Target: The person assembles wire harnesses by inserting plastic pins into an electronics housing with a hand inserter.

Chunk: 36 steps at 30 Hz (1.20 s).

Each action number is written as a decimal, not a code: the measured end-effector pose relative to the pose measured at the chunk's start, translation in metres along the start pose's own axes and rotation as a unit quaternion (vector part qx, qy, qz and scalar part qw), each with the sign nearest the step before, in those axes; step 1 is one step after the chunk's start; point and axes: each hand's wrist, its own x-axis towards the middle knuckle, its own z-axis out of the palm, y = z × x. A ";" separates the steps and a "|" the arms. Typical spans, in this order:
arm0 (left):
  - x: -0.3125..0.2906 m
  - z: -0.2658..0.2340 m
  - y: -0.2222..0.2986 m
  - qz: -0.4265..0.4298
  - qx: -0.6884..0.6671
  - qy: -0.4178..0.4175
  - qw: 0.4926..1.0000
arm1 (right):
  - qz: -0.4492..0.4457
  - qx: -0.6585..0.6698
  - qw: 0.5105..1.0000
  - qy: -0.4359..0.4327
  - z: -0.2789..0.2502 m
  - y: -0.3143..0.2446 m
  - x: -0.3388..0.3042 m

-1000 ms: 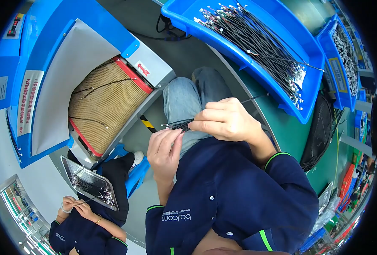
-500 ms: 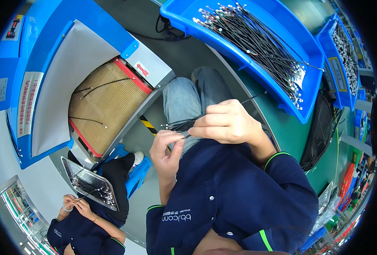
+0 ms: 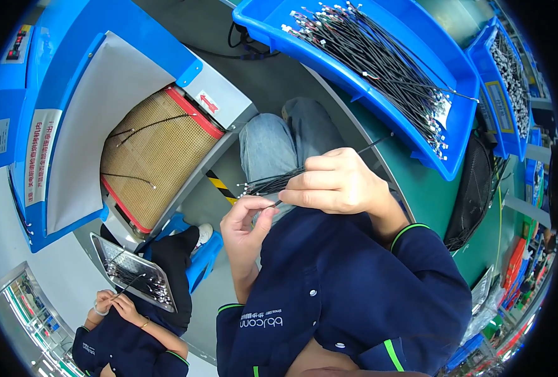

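A bundle of thin black cables [image 3: 271, 185] with small white connector ends lies across my lap, gripped in my right hand [image 3: 337, 182]. Its fingers are curled, and the thumb and forefinger also pinch one dark cable. To its left, my left hand [image 3: 246, 225] holds that same dark cable's end [image 3: 277, 203] between thumb and forefinger, close to my right fingertips. A single cable [image 3: 375, 142] sticks out beyond my right hand towards the bench. The detail at the pinched end is too small to make out.
A blue bin [image 3: 304, 47] of black cables stands on the green bench [image 3: 420, 201], with another blue bin [image 3: 489, 94] beside it. Left is a blue machine with a mesh conveyor belt [image 3: 143, 157] carrying a few cables. At lower left, a co-worker's hands [image 3: 115, 301] work beside a metal tray [image 3: 172, 295].
My left fingers have shifted very slightly at the pinched cable, and the thumb sits a little differently. My right hand keeps its hold on the bundle. The view has moved a touch.
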 end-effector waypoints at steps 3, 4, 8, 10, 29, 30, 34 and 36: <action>0.001 -0.002 -0.002 0.002 -0.027 -0.010 1.000 | -0.006 0.004 1.000 0.003 -0.001 -0.001 0.001; 0.001 -0.003 -0.003 0.003 -0.041 -0.018 0.999 | -0.006 0.003 1.000 0.003 -0.002 -0.001 0.001; 0.003 0.003 -0.005 0.035 -0.021 -0.006 0.999 | -0.011 0.000 1.000 0.000 -0.003 0.000 -0.001; 0.003 0.008 -0.005 0.127 0.188 0.055 0.972 | -0.012 -0.012 1.000 -0.003 -0.004 0.001 -0.002; -0.001 0.007 0.005 -0.002 0.062 0.012 0.998 | -0.032 -0.011 0.999 -0.003 -0.011 -0.001 -0.005; -0.002 0.007 0.004 0.008 0.083 0.017 0.996 | -0.029 -0.016 0.999 -0.008 -0.011 -0.001 -0.005; -0.002 0.003 0.001 0.057 0.154 -0.026 0.986 | -0.044 -0.006 0.999 0.006 -0.008 0.000 -0.007; -0.002 0.004 0.001 0.061 0.154 -0.022 0.986 | -0.046 -0.004 0.999 0.008 -0.008 0.000 -0.007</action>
